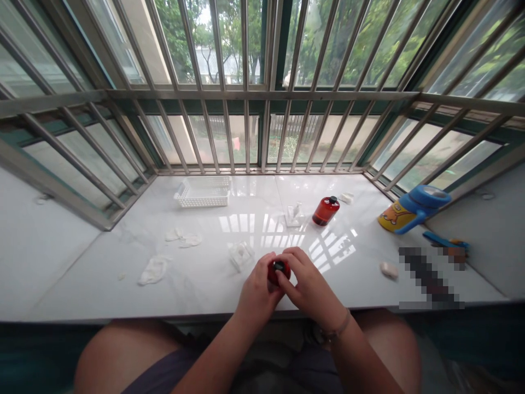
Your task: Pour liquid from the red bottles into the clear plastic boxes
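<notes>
A small red bottle with a black cap (279, 266) is between my two hands near the front edge of the white counter. My left hand (259, 287) wraps round its left side. My right hand (302, 279) holds it from the right, with fingers at the cap. Just left of my hands lies a clear plastic piece (241, 256). Farther back, another clear piece (294, 215) sits beside a second red bottle (326, 210) with a black top.
A white basket (204, 192) stands at the back left. Crumpled white pieces (154, 270) lie on the left. On the right are a blue and yellow cup (412, 209), a beige lump (389, 270) and a blurred-out dark object. Window bars (266, 96) line the back.
</notes>
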`<move>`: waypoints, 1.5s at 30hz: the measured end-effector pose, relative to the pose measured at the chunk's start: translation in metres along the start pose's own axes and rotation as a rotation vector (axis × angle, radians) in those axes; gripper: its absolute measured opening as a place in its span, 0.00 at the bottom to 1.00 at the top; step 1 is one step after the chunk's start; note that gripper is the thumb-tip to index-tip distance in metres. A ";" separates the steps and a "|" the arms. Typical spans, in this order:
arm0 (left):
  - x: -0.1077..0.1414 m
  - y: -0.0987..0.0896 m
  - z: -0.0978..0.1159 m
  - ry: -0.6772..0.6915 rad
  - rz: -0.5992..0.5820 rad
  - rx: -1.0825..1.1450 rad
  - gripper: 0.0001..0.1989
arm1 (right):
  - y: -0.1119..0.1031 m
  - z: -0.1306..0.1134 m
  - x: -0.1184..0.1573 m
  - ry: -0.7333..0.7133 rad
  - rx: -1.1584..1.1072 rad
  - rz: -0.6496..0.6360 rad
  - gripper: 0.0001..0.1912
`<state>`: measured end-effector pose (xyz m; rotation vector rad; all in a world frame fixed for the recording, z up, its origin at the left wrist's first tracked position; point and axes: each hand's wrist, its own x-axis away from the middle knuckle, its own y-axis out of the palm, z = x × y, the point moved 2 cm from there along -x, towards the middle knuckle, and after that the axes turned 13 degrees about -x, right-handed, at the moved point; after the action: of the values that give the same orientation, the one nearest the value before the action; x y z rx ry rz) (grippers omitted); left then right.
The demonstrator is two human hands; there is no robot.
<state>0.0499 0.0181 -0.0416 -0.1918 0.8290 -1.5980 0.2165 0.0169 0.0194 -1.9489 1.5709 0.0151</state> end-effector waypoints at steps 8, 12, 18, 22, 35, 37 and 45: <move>0.002 0.005 -0.008 -0.003 0.041 -0.061 0.32 | 0.016 0.001 0.004 0.008 0.066 0.196 0.12; 0.002 0.005 -0.006 -0.004 0.035 -0.040 0.34 | 0.014 0.004 0.005 0.050 -0.001 0.194 0.13; 0.003 0.004 -0.005 0.002 0.013 -0.030 0.35 | 0.002 0.006 0.006 -0.045 -0.017 0.076 0.20; 0.001 0.005 -0.007 0.022 -0.008 -0.036 0.36 | -0.003 0.003 0.005 -0.136 -0.035 0.056 0.22; 0.024 -0.041 0.023 0.445 0.266 -0.312 0.46 | 0.005 -0.016 0.039 0.244 -0.463 0.283 0.13; 0.029 -0.058 0.037 0.503 0.251 -0.305 0.39 | 0.015 -0.022 0.044 0.322 -0.603 0.241 0.14; 0.040 -0.091 0.050 0.537 0.237 -0.247 0.19 | 0.052 -0.036 0.049 0.501 -0.881 0.164 0.19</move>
<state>-0.0032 -0.0409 0.0363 0.1680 1.4108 -1.3327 0.1720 -0.0480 0.0059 -2.6064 2.3169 0.3685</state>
